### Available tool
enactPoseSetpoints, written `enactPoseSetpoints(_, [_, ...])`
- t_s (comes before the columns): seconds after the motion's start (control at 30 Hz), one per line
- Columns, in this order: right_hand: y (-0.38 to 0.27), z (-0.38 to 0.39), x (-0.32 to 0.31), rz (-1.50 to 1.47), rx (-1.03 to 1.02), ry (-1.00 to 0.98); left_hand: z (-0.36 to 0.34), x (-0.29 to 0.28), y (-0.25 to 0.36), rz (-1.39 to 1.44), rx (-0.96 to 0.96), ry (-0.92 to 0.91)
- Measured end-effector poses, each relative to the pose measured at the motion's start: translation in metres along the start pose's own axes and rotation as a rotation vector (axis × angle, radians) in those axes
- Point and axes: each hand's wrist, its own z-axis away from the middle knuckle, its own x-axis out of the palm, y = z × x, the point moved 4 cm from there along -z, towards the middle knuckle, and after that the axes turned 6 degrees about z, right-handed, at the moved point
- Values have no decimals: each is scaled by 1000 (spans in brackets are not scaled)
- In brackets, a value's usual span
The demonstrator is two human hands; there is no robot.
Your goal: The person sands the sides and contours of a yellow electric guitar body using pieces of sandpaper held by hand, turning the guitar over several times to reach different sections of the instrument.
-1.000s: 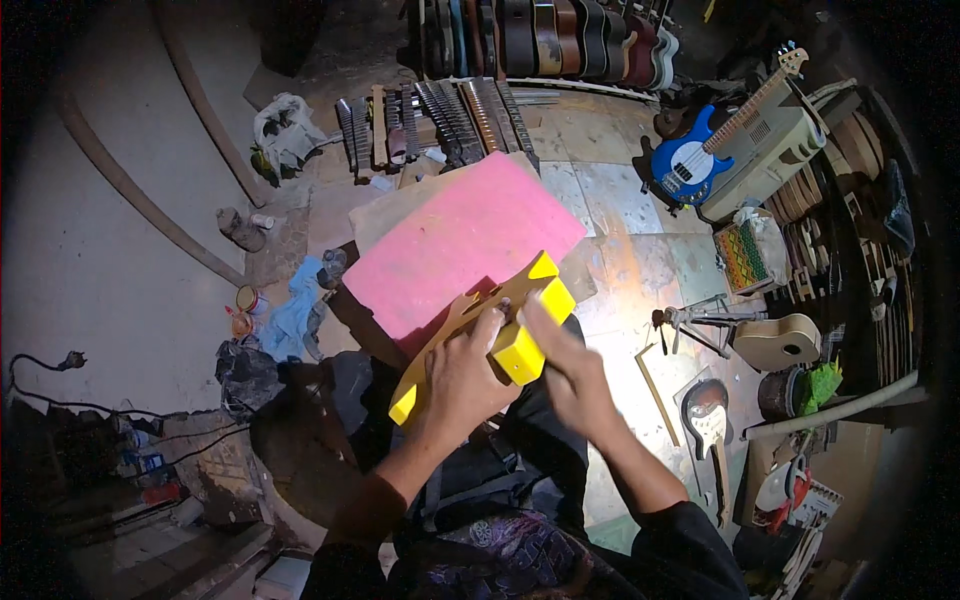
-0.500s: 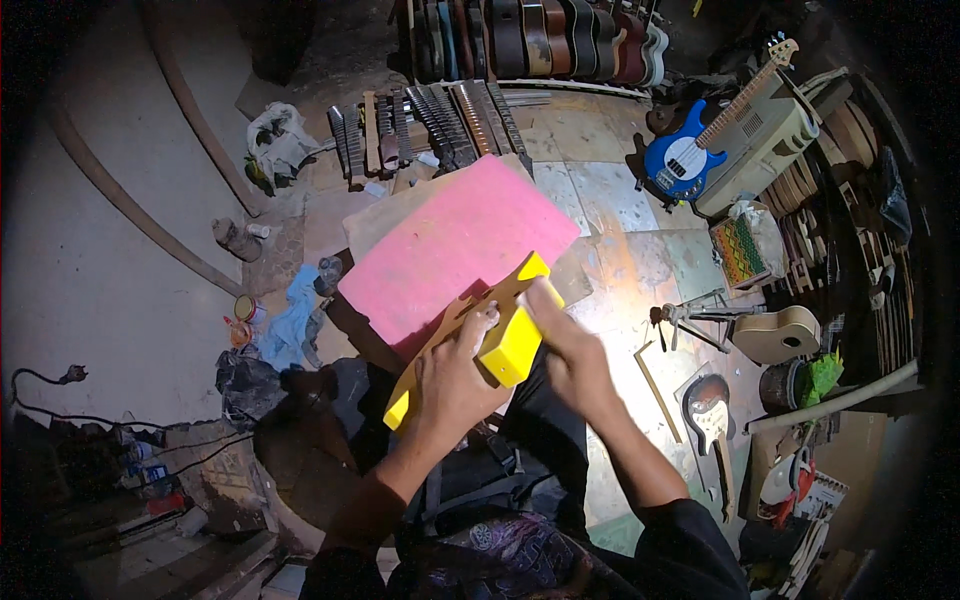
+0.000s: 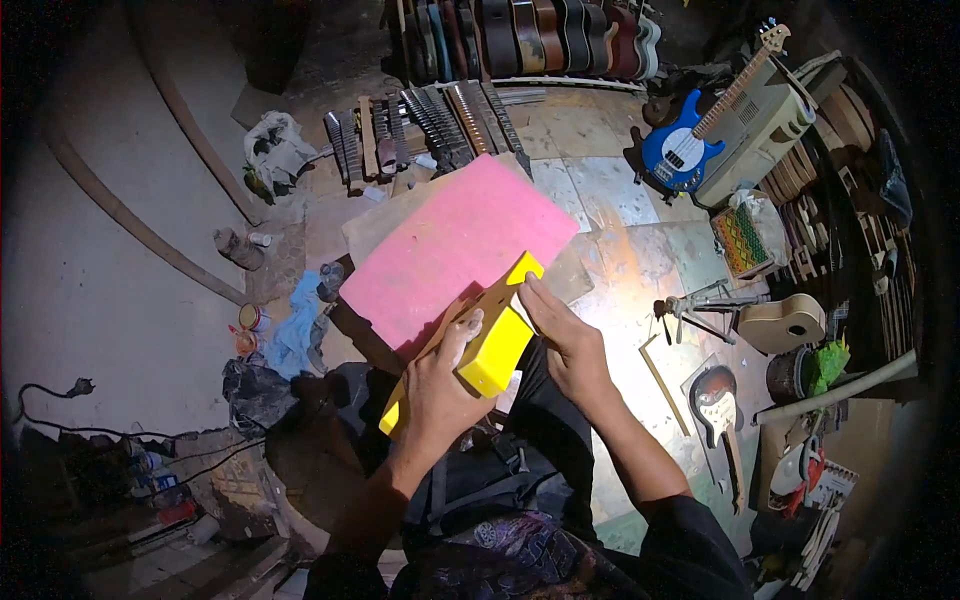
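Observation:
My left hand is wrapped round a yellow-painted block-like piece, its thumb lying along the upper side. This piece is held tilted above my lap, with a brown face between its yellow ends; its full shape is hidden by my hands. My right hand presses against the far right end, fingers close together and pointing up. A small pale patch shows under those fingertips, too small to name. Just beyond the piece lies a flat pink sheet, on top of a grayish board.
A blue bass guitar leans at the far right. Nearer stand an acoustic guitar body and a sunburst electric guitar lying on the floor. Guitar necks lie at the back, before a row of guitar bodies.
The yellow piece has shifted slightly left and down with my left hand. My right hand, blurred before, is now sharper and rests a little lower along the piece's end.

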Motion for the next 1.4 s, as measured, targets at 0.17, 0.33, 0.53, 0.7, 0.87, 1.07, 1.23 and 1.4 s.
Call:
enactPoseSetpoints(0.17, [-52, 14, -3, -254, -78, -93, -4, -3, -6, 4, -104, -101])
enactPoseSetpoints(0.33, [-42, 5, 0, -108, -75, -7, -12, -3, -4, -56, -127, -26])
enactPoseSetpoints(0.53, [-9, -16, 4, -90, 20, -4, -12, -6, -10, 2, -31, 39])
enactPoseSetpoints(0.7, [-31, 7, 18, -135, -20, -98, -12, -11, -3, 21, -65, 27])
enactPoseSetpoints(0.87, [133, -20, 11, -814, 665, -79, -27, -7, -16, 14, -162, 41])
enactPoseSetpoints(1.07, [103, -2, 15, -1638, 696, 54, -32, -39, -21, 244, -81, 148])
enactPoseSetpoints(1.23, [52, -24, 13, -926, 665, -23, -29, -43, -46, 287, -64, 93])
enactPoseSetpoints(1.4, [41, -26, 77, -634, 339, -169, -14, -62, -51, 78, 179, 103])
